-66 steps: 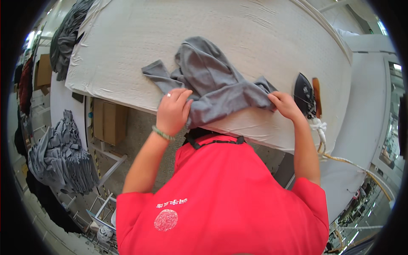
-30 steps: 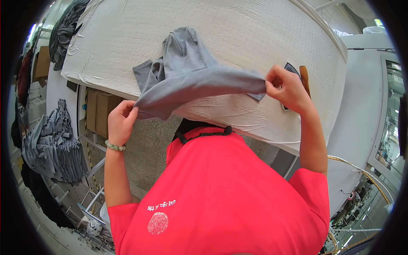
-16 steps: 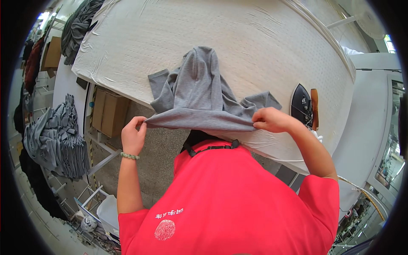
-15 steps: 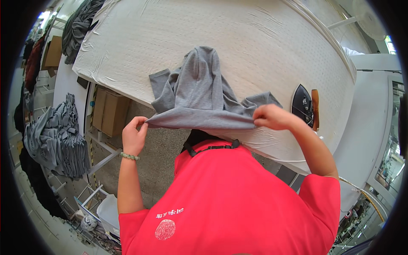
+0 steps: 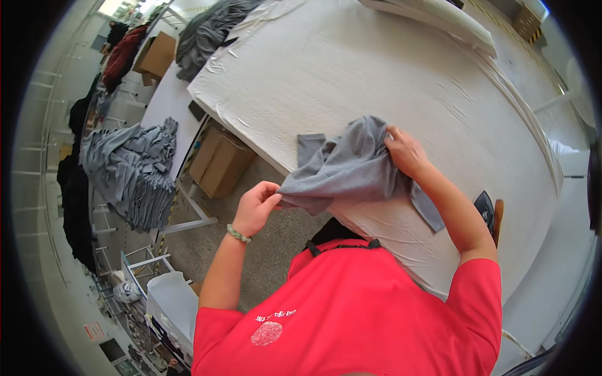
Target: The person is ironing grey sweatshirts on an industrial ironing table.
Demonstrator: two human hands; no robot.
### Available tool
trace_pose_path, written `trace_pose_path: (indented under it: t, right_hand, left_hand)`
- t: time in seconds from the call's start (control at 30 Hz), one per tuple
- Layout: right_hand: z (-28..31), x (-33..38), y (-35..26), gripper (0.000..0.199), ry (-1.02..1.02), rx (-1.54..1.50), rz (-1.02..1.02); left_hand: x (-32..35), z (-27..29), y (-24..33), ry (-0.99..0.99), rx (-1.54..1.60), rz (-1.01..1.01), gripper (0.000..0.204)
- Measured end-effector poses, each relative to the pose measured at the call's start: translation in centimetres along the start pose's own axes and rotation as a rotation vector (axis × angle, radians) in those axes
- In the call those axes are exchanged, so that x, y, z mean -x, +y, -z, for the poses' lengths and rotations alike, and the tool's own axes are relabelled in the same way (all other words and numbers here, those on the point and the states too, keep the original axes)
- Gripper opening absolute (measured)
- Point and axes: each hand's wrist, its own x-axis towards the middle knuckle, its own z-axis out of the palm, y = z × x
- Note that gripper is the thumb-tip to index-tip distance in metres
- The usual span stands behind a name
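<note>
My left hand pinches one corner of the crumpled grey cloth garment — my right hand grips its far part — it's between them, mostly over the white cloth-covered surface.

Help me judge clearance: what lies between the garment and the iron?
In the head view, the right forearm over the white table lies between garment and iron.

Desk: broad, white, cloth-covered, creased near its edges.
Garment: gray, bunched at the near edge, left end out past it.
Iron: dark, near the right side.
</note>
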Motion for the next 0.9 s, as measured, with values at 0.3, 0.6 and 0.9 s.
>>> trace_pose_path:
  t: [0.3, 0.6, 0.9]
  right_hand:
    - [6.2, -0.8, 2.3, 0.016, 0.166, -0.285, -0.239]
    - [29.5, 5.3, -9.3, 0.007, 0.562, -0.102, -0.582]
    - [25.8, 2.2, -23.1, 0.009, 0.677, -0.405, -0.921]
  left_hand:
    - [-5.7, 2.8, 9.0, 0.01, -0.53, -0.309, 0.015]
    - [-20.8, 2.1, 25.7, 0.069, -0.715, -1.271, 0.012]
    - [-34.2, 1.3, 35.2, -0.083, -0.588, -1.445, 0.013]
